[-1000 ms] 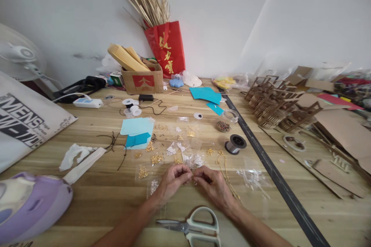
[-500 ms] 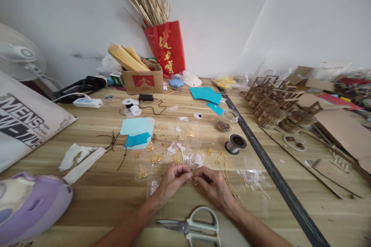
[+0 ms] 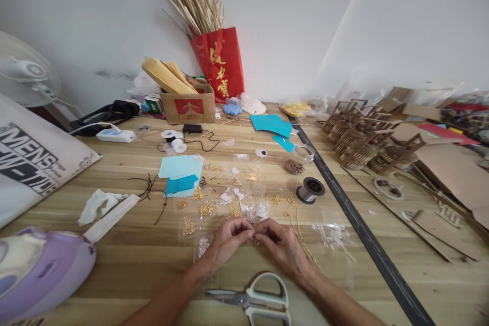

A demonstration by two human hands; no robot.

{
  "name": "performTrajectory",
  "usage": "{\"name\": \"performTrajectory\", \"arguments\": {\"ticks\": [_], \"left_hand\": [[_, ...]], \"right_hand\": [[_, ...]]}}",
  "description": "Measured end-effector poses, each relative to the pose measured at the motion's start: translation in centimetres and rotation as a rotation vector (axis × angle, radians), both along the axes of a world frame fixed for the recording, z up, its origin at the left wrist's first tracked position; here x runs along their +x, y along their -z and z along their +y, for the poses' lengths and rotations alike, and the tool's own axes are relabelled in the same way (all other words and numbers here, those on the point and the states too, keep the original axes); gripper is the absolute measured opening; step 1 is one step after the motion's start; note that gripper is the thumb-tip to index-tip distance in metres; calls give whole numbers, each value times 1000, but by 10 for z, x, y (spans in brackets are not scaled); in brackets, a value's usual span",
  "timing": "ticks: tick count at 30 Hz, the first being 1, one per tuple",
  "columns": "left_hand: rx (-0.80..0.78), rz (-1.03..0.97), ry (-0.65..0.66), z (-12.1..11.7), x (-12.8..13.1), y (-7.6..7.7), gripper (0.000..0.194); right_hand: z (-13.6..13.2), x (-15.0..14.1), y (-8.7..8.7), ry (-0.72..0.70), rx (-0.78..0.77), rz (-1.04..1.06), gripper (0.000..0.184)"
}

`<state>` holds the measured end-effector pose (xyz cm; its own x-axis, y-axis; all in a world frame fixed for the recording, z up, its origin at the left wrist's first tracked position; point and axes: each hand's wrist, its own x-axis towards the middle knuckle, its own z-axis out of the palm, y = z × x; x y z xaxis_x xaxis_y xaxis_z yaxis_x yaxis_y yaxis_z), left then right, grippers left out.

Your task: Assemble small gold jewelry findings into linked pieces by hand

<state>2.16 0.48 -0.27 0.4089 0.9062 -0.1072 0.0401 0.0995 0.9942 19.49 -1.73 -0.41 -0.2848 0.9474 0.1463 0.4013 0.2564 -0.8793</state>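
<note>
My left hand point(image 3: 228, 240) and my right hand point(image 3: 281, 245) meet fingertip to fingertip low on the wooden table point(image 3: 126, 260), both pinched closed on a tiny piece too small to name. Just beyond the fingers lie several small clear bags of gold and silver findings point(image 3: 225, 202). A gold chain point(image 3: 297, 226) runs along the table by my right hand. White-handled scissors point(image 3: 256, 298) lie between my forearms, close to me. A spool of fine wire point(image 3: 310, 189) stands farther off to the right.
A purple helmet-like object point(image 3: 42, 270) sits at the near left, blue paper pieces point(image 3: 181, 173) and a cardboard box point(image 3: 187, 104) lie farther back. A dark strip point(image 3: 359, 224) crosses the table; wooden cut-out frames point(image 3: 362, 137) and cardboard sheets fill the right side. A red bag point(image 3: 219, 63) stands against the wall.
</note>
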Motion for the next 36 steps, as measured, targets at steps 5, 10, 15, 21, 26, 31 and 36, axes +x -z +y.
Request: {"name": "performTrajectory", "arguments": {"ticks": [5, 10, 15, 21, 26, 31, 36], "left_hand": [[19, 16, 5, -1, 0, -2, 19], [77, 59, 2, -1, -1, -3, 18], [103, 84, -4, -1, 0, -4, 16], [135, 116, -16, -2, 0, -2, 13], [150, 114, -13, -2, 1, 1, 11], [121, 92, -18, -2, 1, 2, 10], [46, -35, -36, -2, 1, 5, 10]], "right_hand": [[0, 0, 3, -2, -18, 13, 9], [1, 1, 5, -9, -26, 3, 9], [2, 1, 5, -7, -24, -1, 9], [2, 1, 6, 4, -49, 22, 9], [1, 1, 7, 17, -59, 27, 10], [2, 2, 12, 14, -117, 89, 12], [4, 2, 8, -6, -174, 142, 15]]}}
